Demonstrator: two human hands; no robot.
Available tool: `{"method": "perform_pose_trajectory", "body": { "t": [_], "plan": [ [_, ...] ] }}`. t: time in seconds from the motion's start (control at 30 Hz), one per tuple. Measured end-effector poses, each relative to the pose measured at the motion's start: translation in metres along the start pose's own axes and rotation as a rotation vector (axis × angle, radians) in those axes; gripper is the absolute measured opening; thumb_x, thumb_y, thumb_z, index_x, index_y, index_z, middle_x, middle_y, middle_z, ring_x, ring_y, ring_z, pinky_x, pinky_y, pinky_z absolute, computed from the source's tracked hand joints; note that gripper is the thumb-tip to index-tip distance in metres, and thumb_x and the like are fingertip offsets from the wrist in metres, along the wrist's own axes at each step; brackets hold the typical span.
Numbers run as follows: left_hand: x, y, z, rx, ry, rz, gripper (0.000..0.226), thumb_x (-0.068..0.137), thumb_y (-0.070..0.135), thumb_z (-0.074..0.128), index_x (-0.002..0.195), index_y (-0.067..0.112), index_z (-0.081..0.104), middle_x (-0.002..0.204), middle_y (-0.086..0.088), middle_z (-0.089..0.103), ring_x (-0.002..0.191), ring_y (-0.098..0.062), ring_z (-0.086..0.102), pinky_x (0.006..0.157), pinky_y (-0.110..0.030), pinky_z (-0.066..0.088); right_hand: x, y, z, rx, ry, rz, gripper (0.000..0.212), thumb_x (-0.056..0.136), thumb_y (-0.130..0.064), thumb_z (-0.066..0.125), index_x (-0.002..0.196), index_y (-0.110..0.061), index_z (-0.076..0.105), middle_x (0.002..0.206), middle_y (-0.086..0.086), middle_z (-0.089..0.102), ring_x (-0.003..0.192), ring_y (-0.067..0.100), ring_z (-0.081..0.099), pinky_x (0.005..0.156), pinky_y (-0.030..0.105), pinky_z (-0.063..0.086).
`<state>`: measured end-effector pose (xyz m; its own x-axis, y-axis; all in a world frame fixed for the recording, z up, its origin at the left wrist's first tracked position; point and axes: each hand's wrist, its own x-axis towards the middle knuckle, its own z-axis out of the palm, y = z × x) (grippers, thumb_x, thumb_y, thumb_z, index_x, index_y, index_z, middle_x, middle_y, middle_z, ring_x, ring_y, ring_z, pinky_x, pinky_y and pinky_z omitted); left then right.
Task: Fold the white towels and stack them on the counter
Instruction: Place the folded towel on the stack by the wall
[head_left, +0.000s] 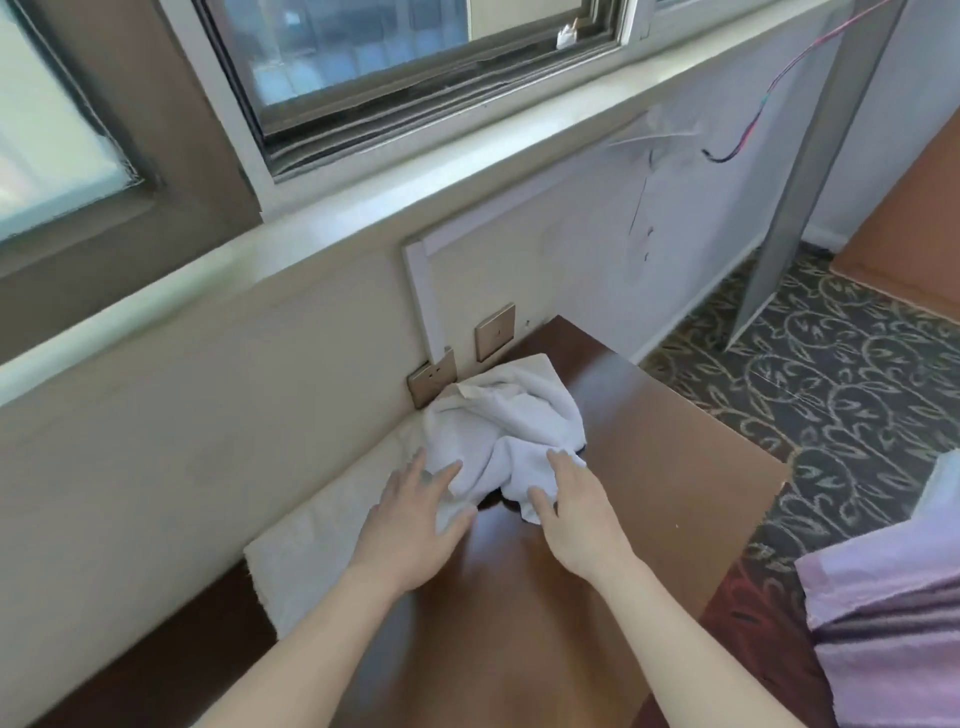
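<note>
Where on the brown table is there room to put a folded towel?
The counter is bare to the right of the crumpled towel, out to its floor-side edge, and near the person between the arms. It is crowded by the wall: the crumpled towel, both hands and a flat towel on the left.

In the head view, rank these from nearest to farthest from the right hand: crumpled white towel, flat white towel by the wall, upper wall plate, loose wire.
1. Crumpled white towel: under the right hand fingertips.
2. Flat white towel: left, along the wall, beyond the left hand.
3. Upper wall plate: behind the crumpled towel, on the wall.
4. Loose wire: far upper right.
</note>
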<state>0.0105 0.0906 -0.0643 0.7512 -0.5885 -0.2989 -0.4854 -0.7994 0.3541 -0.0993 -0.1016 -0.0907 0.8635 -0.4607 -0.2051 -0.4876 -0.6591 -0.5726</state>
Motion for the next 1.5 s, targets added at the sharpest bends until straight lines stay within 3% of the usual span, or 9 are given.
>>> {"method": "perform_pose_trajectory", "body": {
  "t": [0.2,0.3,0.47,0.67,0.93,1.23,1.37,1.43,1.5],
  "plan": [
    [0.091,0.017,0.007,0.055,0.085,-0.167,0.087,0.083,0.083,0.035,0.154,0.046,0.003,0.164,0.006,-0.014,0.151,-0.034,-0.004,0.109,-0.054,0.036,0.087,0.021,-0.014,-0.099,-0.042,-0.102,0.066,0.102,-0.045,0.042,0.157,-0.019,0.017,0.164,-0.002,0.015,0.151,0.029,0.009,0.114,0.039,0.027],
    [0.115,0.022,0.017,0.062,0.046,-0.251,0.098,0.081,0.081,0.045,0.154,0.044,-0.008,0.162,-0.002,0.009,0.147,-0.033,0.015,0.105,-0.051,0.04,0.113,0.026,-0.008,-0.061,-0.124,-0.128,0.067,0.101,-0.042,0.048,0.157,-0.023,0.017,0.163,-0.001,0.02,0.148,0.029,0.015,0.114,0.04,0.03],
    [0.125,0.024,0.02,-0.109,0.097,-0.286,0.08,0.091,0.049,0.063,0.153,0.034,0.015,0.129,-0.006,0.045,0.117,-0.025,0.047,0.085,-0.033,0.044,0.128,0.028,0.011,-0.177,-0.057,-0.19,0.043,0.091,-0.029,0.064,0.131,-0.019,0.053,0.121,0.001,0.059,0.103,0.031,0.056,0.08,0.042,0.047],
    [0.086,0.016,-0.016,-0.274,0.121,-0.258,0.036,0.095,0.053,0.055,0.124,0.032,0.053,0.117,0.007,0.053,0.106,-0.016,0.055,0.085,-0.033,0.045,0.123,0.006,-0.007,-0.139,0.104,-0.182,0.04,0.075,0.009,0.051,0.109,-0.009,0.061,0.083,0.002,0.046,0.071,0.027,0.044,0.059,0.036,0.038],
    [-0.065,-0.022,-0.065,-0.392,0.26,-0.413,0.044,0.092,0.056,0.055,0.062,0.025,0.047,0.062,0.009,0.052,0.059,-0.009,0.047,0.058,-0.03,0.035,0.032,-0.078,-0.001,0.161,0.13,-0.335,0.025,0.097,-0.009,0.04,0.115,-0.021,0.052,0.1,-0.003,0.054,0.082,0.031,0.055,0.068,0.044,0.047],
    [-0.34,-0.143,-0.054,0.104,0.215,-0.669,0.01,0.088,0.033,0.055,0.088,0.023,0.055,0.074,0.01,0.05,0.066,-0.014,0.052,0.051,-0.027,0.043,-0.146,-0.214,0.096,0.054,-0.147,-0.743,0.018,0.099,-0.026,0.05,0.117,-0.022,0.054,0.103,-0.004,0.054,0.084,0.025,0.058,0.067,0.041,0.046],
    [-0.468,-0.228,-0.027,-0.099,0.535,-0.753,0.04,0.101,0.034,0.049,0.064,0.017,0.046,0.059,0.006,0.028,0.051,-0.013,0.037,0.039,-0.026,0.04,-0.232,-0.275,0.151,0.15,-0.241,-0.868,0.012,0.1,-0.028,0.051,0.11,-0.026,0.056,0.1,-0.013,0.051,0.085,0.01,0.052,0.071,0.03,0.042],
    [-0.512,-0.256,-0.02,-0.203,0.688,-0.819,0.053,0.11,0.033,0.022,0.08,0.019,0.063,0.068,0.004,0.039,0.064,-0.016,0.042,0.057,-0.033,0.05,-0.261,-0.302,0.179,0.17,-0.258,-0.913,0.014,0.101,-0.021,0.05,0.113,-0.023,0.058,0.105,-0.013,0.051,0.092,0.01,0.052,0.078,0.027,0.041],
    [-0.545,-0.286,-0.015,-0.186,0.728,-0.953,0.037,0.103,0.049,0.038,0.113,0.026,0.065,0.096,0.003,0.055,0.092,-0.02,0.051,0.079,-0.036,0.047,-0.287,-0.324,0.207,0.111,-0.276,-0.904,0.024,0.1,-0.014,0.049,0.123,-0.018,0.057,0.119,-0.005,0.052,0.103,0.017,0.053,0.088,0.031,0.042]
  ]
}}
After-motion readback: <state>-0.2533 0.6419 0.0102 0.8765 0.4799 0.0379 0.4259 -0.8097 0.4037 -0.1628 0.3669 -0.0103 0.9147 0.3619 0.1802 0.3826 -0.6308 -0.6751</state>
